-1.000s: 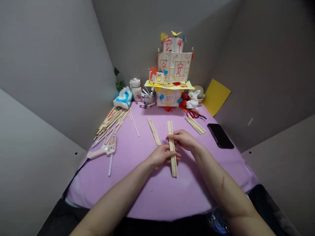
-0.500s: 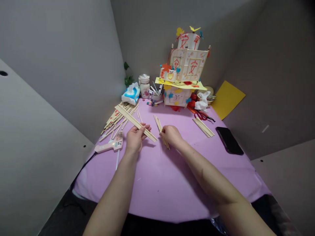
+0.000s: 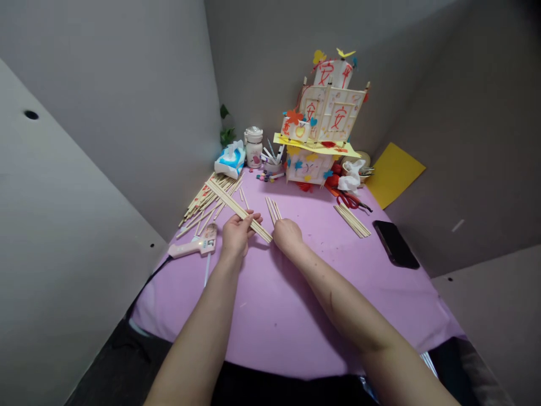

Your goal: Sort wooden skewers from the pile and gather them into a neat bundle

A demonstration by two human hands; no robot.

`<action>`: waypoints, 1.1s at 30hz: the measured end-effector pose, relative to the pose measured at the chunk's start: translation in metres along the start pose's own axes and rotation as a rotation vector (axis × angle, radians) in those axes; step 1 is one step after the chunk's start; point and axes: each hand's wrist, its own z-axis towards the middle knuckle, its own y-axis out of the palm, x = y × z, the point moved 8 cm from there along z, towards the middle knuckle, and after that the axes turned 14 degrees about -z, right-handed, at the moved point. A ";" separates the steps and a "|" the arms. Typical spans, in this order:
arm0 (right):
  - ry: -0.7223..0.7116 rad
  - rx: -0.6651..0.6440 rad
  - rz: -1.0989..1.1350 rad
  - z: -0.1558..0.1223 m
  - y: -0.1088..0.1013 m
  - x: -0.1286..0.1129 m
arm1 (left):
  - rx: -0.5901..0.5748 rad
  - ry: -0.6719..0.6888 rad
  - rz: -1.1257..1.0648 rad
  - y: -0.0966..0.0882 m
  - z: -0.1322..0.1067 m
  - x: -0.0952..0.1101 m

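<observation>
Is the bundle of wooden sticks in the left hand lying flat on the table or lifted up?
Lifted. The left hand grips the stick bundle near its near end; it slants above the purple table.

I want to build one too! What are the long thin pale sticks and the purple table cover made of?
The long thin pale sticks held by the left hand look like bare, unpainted wood or bamboo: pale tan, matte. The purple table cover seems thin plastic or paper: smooth, faintly creased.

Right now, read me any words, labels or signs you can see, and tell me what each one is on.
"安": red character on the paper lantern's panels; it repeats on several, some too distorted to be sure.
Glue gun: dark label, too small to read.
Tissue pack: print too blurred.
Phone: screen dark, no text.
</observation>
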 end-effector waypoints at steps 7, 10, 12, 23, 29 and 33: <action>0.057 0.038 -0.015 0.006 -0.001 0.008 | 0.004 0.014 -0.004 -0.003 0.003 0.004; 0.043 0.062 0.030 0.006 -0.005 0.014 | 0.003 0.016 0.009 -0.006 0.003 0.005; 0.023 0.117 0.149 0.002 -0.010 0.026 | -0.016 -0.001 0.022 -0.003 0.002 0.001; -0.052 0.316 1.117 -0.056 -0.027 0.151 | -0.525 -0.228 0.279 0.126 -0.015 -0.096; -0.033 0.337 1.129 -0.057 -0.012 0.170 | -0.684 -0.230 0.360 0.142 -0.017 -0.121; -0.033 0.339 1.130 -0.051 0.001 0.166 | -0.717 -0.196 0.405 0.138 -0.014 -0.120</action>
